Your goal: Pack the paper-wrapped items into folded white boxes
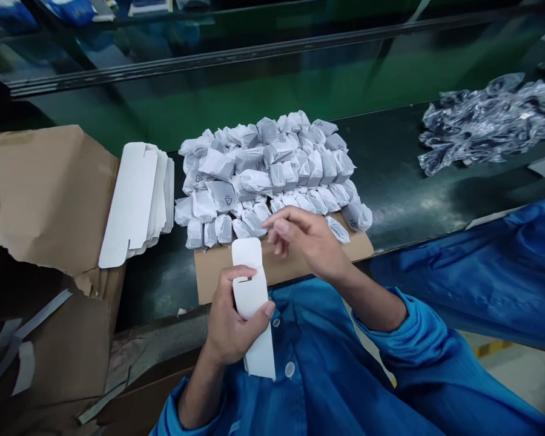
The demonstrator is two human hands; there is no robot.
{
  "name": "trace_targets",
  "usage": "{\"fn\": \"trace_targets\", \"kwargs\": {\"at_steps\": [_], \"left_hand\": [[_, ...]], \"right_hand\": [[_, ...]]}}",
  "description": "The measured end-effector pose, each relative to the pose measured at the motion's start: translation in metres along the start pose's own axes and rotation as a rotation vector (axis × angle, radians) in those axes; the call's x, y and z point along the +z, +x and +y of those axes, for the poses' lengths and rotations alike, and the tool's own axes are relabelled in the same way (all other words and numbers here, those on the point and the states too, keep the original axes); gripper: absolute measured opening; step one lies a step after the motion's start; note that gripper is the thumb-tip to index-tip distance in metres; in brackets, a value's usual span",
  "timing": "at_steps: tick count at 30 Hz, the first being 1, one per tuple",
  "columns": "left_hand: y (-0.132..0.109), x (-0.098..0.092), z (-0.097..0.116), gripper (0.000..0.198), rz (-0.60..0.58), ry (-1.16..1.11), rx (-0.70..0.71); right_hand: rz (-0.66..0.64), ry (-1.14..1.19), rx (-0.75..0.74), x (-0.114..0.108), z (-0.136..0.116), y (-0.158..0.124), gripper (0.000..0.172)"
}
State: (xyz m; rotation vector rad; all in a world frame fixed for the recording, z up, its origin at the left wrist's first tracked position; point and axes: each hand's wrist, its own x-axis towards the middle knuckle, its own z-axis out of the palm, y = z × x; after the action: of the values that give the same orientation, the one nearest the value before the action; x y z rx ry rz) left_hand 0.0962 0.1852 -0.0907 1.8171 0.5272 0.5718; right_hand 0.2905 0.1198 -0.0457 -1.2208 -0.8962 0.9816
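A narrow white cardboard box [254,297] with its end flap raised is in my left hand [236,321]. My left thumb presses on its face, and the fingers wrap round the other side. My right hand [315,242] hovers to the right of the flap with loosely bent fingers apart, and I see nothing in it. Just beyond it lies a big stack of small items in white wrapping [258,172], some printed with dark recycling marks. They rest in rows on a cardboard sheet [281,266].
Flat white cartons [138,200] are stacked left of the wrapped items. A torn brown cardboard box [40,200] stands at far left. Clear plastic bags [495,121] with dark contents lie at the right on the dark green bench [390,188]. Another person's blue sleeve [481,272] is at the right.
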Motion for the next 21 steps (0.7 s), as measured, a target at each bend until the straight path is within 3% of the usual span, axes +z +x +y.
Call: {"fn": "trace_targets", "kwargs": {"at_steps": [2,5,11,14,17,21], "left_hand": [[0.0,0.0,0.0,0.04,-0.031,0.051,-0.005],[0.001,0.002,-0.001,0.042,0.018,0.171,0.053],[0.001,0.012,-0.006,0.076,0.293,0.309,0.277],[0.0,0.011,-0.005,0.083,0.264,0.241,0.307],[-0.003,0.006,-0.003,0.068,0.236,0.244,0.24],[-0.005,0.005,-0.003,0.059,0.195,0.251,0.221]], "right_hand": [[-0.05,0.091,0.098,0.002,0.0,0.005,0.033],[-0.187,0.153,0.139,0.005,0.0,0.005,0.029],[-0.212,0.095,0.175,0.01,-0.003,-0.004,0.029],[-0.216,0.106,0.152,0.012,-0.006,-0.004,0.025],[-0.226,0.151,0.148,0.013,-0.007,-0.003,0.028],[-0.139,0.192,0.115,0.013,-0.003,-0.003,0.02]]}}
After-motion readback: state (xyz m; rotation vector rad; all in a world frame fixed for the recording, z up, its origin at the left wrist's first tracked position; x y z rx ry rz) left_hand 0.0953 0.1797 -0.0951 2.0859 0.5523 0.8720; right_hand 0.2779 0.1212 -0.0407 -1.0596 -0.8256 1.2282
